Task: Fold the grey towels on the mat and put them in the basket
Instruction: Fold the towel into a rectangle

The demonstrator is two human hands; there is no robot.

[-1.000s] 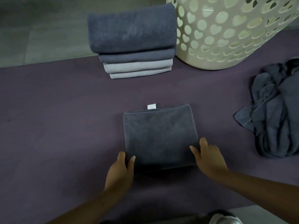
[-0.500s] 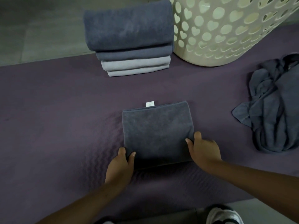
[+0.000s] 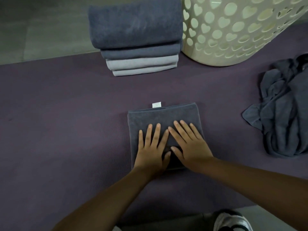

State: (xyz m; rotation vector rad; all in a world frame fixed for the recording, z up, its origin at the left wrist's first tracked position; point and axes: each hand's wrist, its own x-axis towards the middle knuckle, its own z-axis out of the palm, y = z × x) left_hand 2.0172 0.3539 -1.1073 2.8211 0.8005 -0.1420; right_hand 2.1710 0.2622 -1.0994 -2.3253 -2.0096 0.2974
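Right now you have both palms flat on the folded grey towel (image 3: 162, 117) in the middle of the purple mat (image 3: 58, 114): your left hand (image 3: 152, 147) and right hand (image 3: 190, 145) lie side by side, fingers straight and spread, pressing down rather than gripping anything. That towel looks finished as a fold, a neat rectangle with its white label (image 3: 156, 104) poking out at the far edge, so you are likely just smoothing it. A stack of folded towels (image 3: 136, 39), four by the look of it, stands at the far edge of the mat, touching or just beside the cream basket (image 3: 233, 30), not in it. To your right a crumpled heap of grey towels (image 3: 286, 105) is not yet folded. So by my reading you are past halfway on folding, but nothing visible has gone into the basket; its inside is out of view.
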